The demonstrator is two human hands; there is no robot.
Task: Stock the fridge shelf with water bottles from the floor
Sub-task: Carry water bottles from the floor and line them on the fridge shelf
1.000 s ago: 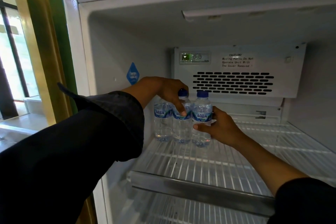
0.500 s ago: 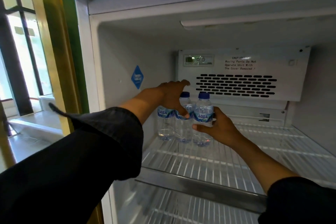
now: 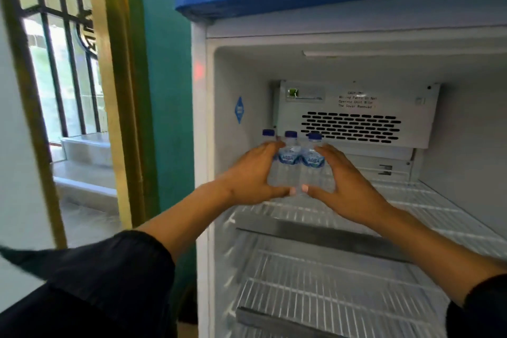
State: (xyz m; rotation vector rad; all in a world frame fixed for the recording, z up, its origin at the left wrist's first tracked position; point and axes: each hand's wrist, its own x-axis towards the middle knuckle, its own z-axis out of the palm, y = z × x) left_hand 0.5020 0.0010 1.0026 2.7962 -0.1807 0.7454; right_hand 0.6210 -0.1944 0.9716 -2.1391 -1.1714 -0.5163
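Three small clear water bottles with blue caps and blue labels stand upright side by side at the back left of the fridge's top wire shelf (image 3: 417, 200): the left bottle (image 3: 268, 133), the middle bottle (image 3: 288, 157) and the right bottle (image 3: 313, 160). My left hand (image 3: 251, 174) lies flat against the left side of the group and hides most of the left bottle. My right hand (image 3: 347, 184) lies against the right side. Both thumbs stretch across the front of the bottles low down, their tips almost touching.
A white vent panel (image 3: 356, 118) with a caution label covers the back wall just behind the bottles. A second wire shelf (image 3: 329, 285) lies below. The fridge's left wall (image 3: 227, 145) is close to the bottles. A barred window (image 3: 68, 77) is at the left.
My left hand came down from the bottle tops to the group's left side. My right hand let go of the right bottle and now lies flat beside it. The view pulled back and tilted up.
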